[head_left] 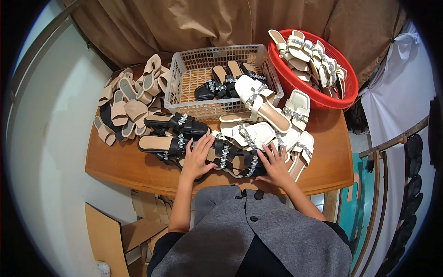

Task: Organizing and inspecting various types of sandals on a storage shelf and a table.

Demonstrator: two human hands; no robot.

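My left hand (pixel 197 158) lies over the black slide sandals with its fingers stretched out and its thumb apart. My right hand (pixel 276 169), fingers spread, rests where black and white sandals meet. Between the hands lie black sandals (pixel 224 154) with tan insoles and sparkling stone straps, set side by side. To the left of my left hand are more black sandals (pixel 157 144), stacked on one another. White sandals (pixel 258 135) with similar jewelled straps are heaped beyond and beside my right hand. Which sandals the fingertips press on is partly hidden.
A whitish plastic crate (pixel 173 87) holds several black sandals at the back of the wooden table (pixel 124 161). A red basket (pixel 286 85) of white sandals stands at the back right. Beige sandals (pixel 134 99) are piled at the left. A rack with dark footwear (pixel 410 184) stands right.
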